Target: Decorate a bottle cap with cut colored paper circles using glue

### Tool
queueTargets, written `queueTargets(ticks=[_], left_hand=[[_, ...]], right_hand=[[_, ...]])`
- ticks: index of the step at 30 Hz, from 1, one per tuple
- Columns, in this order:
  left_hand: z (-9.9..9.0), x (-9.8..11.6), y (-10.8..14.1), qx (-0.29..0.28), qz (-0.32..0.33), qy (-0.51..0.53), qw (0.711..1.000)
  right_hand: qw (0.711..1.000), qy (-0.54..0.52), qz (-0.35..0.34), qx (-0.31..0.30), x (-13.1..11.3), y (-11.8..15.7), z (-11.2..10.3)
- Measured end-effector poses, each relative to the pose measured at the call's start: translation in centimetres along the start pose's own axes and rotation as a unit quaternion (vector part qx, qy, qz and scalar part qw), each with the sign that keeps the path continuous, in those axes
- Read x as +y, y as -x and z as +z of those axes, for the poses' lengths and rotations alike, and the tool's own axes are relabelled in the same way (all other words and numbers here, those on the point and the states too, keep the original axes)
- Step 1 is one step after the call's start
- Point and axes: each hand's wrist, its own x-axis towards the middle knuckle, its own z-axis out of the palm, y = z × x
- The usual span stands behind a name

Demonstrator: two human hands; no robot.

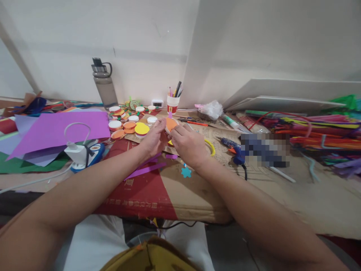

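My left hand (154, 140) and my right hand (188, 145) are both closed on an orange round disc (170, 124) with a white edge, held over the middle of the cardboard. A small purple piece (170, 114) sticks up at its far side. My fingers hide much of the disc. To the left stand similar round pieces: a yellow-topped disc (141, 128), an orange-topped disc (129, 126) and several white ones. Below my right hand lies a teal star-shaped cutout (186, 171). Purple paper strips (146, 170) lie beneath my left hand. A yellow ring (210, 146) shows past my right wrist.
A blue glue gun (235, 152) lies on the right, near bundled coloured pipe cleaners (318, 131). At the back stand a water bottle (105, 86) and a paper cup of pens (173, 103). Purple sheets (64, 131) and a power strip (94, 156) are on the left.
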Motion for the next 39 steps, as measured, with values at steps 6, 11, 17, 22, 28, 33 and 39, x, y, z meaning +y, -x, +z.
queueTargets(ticks=[6,11,17,22,28,33,39], left_hand=[[0.2,0.2,0.1,-0.010,0.005,0.008,1.000],[0.3,0.3,0.4,-0.004,0.012,0.011,1.000],[0.3,0.4,0.4,-0.031,0.012,0.009,0.999],[-0.2,0.6,0.3,-0.007,0.016,-0.025,1.000],[-0.5,0.9,0.2,0.001,0.023,-0.058,0.998],[-0.6,0.6,0.5,-0.011,0.021,-0.114,0.993],[-1.1,0.4,0.7,-0.047,0.016,-0.197,0.979]], right_hand=[[1.000,0.002,-0.008,-0.003,0.0,0.1,-0.2],[1.000,0.010,-0.019,-0.012,0.0,0.2,-0.5],[0.999,0.000,-0.021,-0.026,0.0,0.1,-0.5],[0.996,-0.084,-0.004,0.015,0.2,0.1,0.4],[0.917,-0.290,0.207,0.181,1.7,0.0,2.0],[0.850,-0.448,0.261,0.097,2.2,-0.3,3.1],[0.812,-0.508,0.277,0.078,2.1,-0.3,2.8]])
